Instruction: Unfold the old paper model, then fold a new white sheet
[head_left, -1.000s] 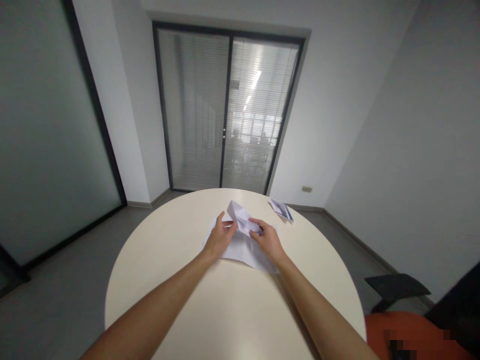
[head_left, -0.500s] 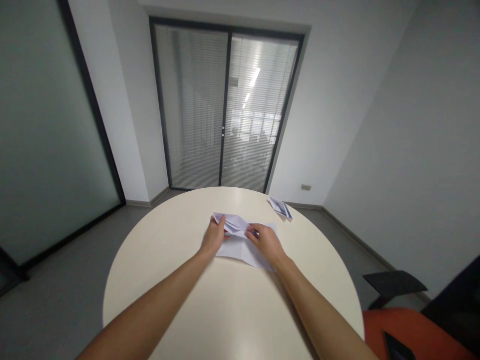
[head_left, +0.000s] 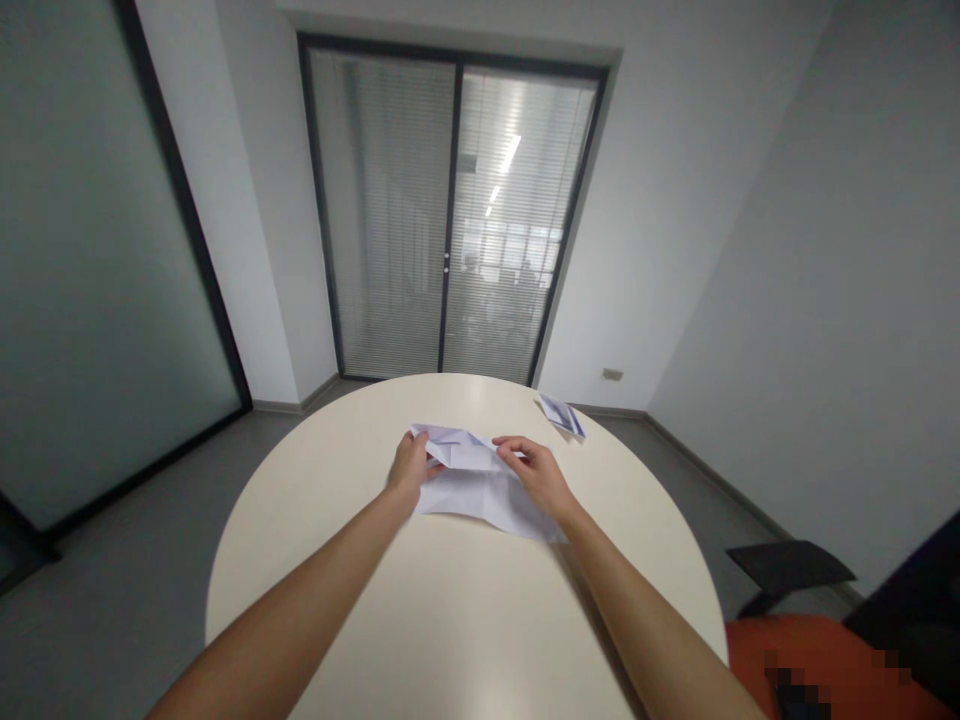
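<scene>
1. The paper's flap had flattened since earlier, and the left hand had slid leftward.
2. It and the right hand, fingers curled, pinched the paper at frame centre on the table.
3. Even pressure along the crease probably suited.

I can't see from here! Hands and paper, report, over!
Left hand on left end of folded white paper, grip unclear. Right hand flat on its right side. Small printed sheet lies apart, beyond; nothing in the way.

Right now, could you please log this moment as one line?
left hand: on folded white paper, left edge | right hand: on its right side | paper: lying on round table | beyond: small printed sheet
</scene>
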